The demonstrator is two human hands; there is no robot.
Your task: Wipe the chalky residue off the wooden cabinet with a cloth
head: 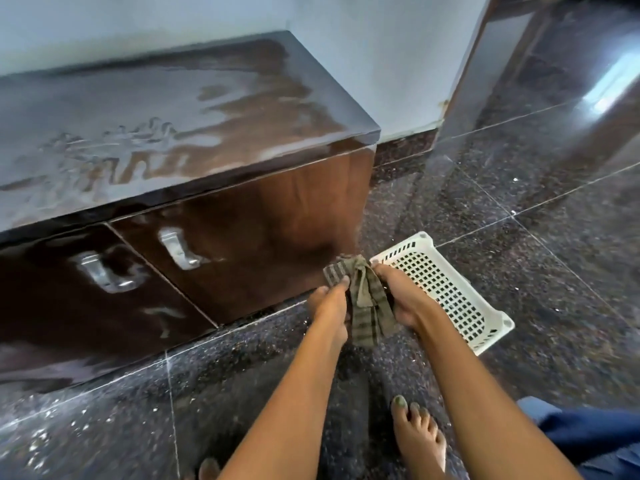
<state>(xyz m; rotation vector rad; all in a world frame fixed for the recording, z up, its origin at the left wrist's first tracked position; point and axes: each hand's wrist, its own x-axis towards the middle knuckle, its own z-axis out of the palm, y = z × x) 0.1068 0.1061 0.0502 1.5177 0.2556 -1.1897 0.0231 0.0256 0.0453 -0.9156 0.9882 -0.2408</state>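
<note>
The cabinet (214, 140) ran off the left edge, so its full length was not seen. The cloth (363, 299) was partly covered by the left hand (329, 306) and the right hand (401, 299), and its whole shape could not be told. The right hand hid the basket's (450, 289) near corner. Motion blur smeared the handles (176, 249).

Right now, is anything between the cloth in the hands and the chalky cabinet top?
Nothing visible. Both hands, left and right, hold the cloth low by the cabinet's front corner. The residue-covered top lies above and to the left with nothing on it. The basket sits on the floor to the right, out of the way.
</note>
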